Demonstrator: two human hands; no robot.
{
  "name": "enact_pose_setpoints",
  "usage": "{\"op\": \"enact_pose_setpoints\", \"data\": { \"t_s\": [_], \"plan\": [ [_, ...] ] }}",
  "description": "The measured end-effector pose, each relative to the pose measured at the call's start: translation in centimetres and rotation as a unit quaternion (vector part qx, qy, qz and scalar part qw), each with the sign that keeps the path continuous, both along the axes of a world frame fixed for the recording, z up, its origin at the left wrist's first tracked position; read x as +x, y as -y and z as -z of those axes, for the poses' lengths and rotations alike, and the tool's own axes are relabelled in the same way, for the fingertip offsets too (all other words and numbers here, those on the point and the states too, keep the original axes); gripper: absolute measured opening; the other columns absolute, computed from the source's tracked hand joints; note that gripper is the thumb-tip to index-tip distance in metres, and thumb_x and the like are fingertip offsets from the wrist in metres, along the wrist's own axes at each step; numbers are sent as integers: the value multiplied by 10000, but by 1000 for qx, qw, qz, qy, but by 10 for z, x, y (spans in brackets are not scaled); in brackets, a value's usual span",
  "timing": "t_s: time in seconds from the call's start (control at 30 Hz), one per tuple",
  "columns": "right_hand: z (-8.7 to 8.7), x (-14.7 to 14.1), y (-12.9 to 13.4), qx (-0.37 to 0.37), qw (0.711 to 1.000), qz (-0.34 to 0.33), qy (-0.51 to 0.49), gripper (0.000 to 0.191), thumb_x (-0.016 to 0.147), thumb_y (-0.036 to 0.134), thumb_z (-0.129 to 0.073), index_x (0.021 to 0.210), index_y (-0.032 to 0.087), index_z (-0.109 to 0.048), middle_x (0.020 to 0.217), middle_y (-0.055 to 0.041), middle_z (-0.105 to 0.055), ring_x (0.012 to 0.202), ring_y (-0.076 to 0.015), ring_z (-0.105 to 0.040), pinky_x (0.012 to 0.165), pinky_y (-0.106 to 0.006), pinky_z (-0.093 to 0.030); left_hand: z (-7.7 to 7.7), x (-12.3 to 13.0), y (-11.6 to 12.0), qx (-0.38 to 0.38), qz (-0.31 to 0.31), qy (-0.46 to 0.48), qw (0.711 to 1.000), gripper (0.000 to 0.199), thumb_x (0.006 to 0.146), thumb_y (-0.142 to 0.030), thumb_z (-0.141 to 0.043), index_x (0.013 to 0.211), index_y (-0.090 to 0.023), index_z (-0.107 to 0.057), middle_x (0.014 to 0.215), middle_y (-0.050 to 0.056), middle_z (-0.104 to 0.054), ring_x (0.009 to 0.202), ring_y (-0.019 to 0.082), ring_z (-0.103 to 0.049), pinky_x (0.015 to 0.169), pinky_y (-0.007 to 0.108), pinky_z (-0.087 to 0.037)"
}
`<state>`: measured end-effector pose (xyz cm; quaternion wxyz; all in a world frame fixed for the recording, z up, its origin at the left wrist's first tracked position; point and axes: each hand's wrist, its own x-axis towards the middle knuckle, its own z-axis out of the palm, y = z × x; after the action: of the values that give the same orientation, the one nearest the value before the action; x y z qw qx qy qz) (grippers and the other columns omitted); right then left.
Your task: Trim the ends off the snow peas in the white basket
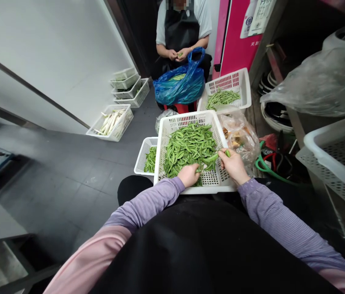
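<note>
A white plastic basket rests at my lap, holding a heap of green pea pods. My right hand is over the basket's right side, thumb and fingers closed on a pea pod that points left across the heap. A bit of green also sticks out above those fingers. At the heap's near edge, my left hand is closed, with green showing at its fingertips; it seems to pinch a pea pod, partly hidden by the fingers.
A smaller basket of pods stands left. Across from me sits a co-worker behind a blue bag. Green beans lie in a basket at right; scissors and a clear bag are nearer. Stacked baskets stand leftward.
</note>
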<state>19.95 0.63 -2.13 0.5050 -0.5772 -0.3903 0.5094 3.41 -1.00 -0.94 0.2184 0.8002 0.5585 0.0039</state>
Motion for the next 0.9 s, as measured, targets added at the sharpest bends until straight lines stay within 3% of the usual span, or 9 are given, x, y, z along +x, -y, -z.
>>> {"op": "enact_pose_setpoints", "data": {
  "t_s": [0.13,0.27,0.4,0.67,0.8,0.9],
  "plan": [
    [-1,3,4,-18,998,-56,-5,236,678,394,-579,754,193,-483,342,95,-385,297,-75,-344,312,-188,-310,-9,-2,3,-5,-9,57,998,271,846,-280,-381,935,-146,-599,782,41,-647,744,136,-589,704,220,-441],
    [0,-4,10,-10,994,-105,12,197,711,371,-557,748,197,-472,331,91,-389,296,-71,-331,316,-180,-301,-18,4,3,15,44,66,997,213,795,-219,-441,927,-158,-595,809,29,-646,761,135,-588,725,215,-438],
    [1,-5,11,-13,995,-97,17,191,718,362,-561,710,203,-456,348,87,-386,306,-73,-331,310,-184,-291,-21,6,4,25,108,40,993,231,750,-160,-459,948,-149,-576,903,49,-642,852,153,-589,782,227,-437],
    [7,-7,10,-20,993,-100,57,147,746,330,-533,720,197,-475,360,82,-384,317,-79,-346,326,-194,-297,-22,12,15,44,145,-34,988,226,764,-175,-424,924,-137,-578,911,82,-639,843,186,-596,748,270,-458],
    [4,-11,16,-35,975,-216,35,164,724,338,-557,712,191,-487,370,93,-359,317,-67,-323,321,-187,-271,-19,13,13,43,85,6,995,219,750,-215,-460,893,-141,-607,862,67,-648,807,173,-594,747,253,-448],
    [0,-7,19,-80,962,-258,27,168,712,336,-567,711,189,-486,378,102,-341,309,-60,-296,311,-188,-265,-9,3,0,26,-36,13,999,221,760,-228,-450,857,-135,-626,794,53,-649,760,157,-586,725,236,-441]
  ]
}}
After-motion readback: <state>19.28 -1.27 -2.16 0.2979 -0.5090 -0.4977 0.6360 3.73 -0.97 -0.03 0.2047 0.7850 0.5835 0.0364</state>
